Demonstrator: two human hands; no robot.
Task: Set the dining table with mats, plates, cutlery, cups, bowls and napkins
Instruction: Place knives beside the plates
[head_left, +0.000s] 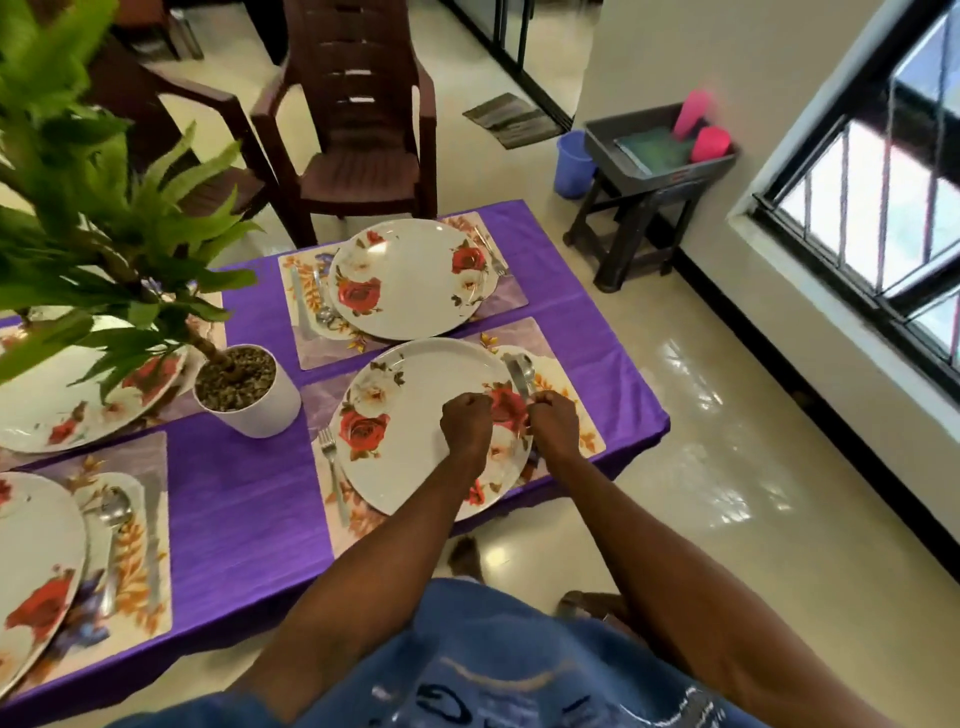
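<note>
Near plate (415, 415): rose-patterned, on a floral mat (576, 415) at the end of the purple table (234, 493); fork (332, 467) on the mat just left of the plate; knife (518, 376) and spoon (527, 369) along the plate's right rim; right hand (553, 423) pinching the knife's near end; left hand (467, 423) fisted over the plate, whether gripping anything cannot be told; second plate (410, 283) on the next mat beyond; potted plant (244, 395) left of the near plate.

No legible text, labels or numbers.
</note>
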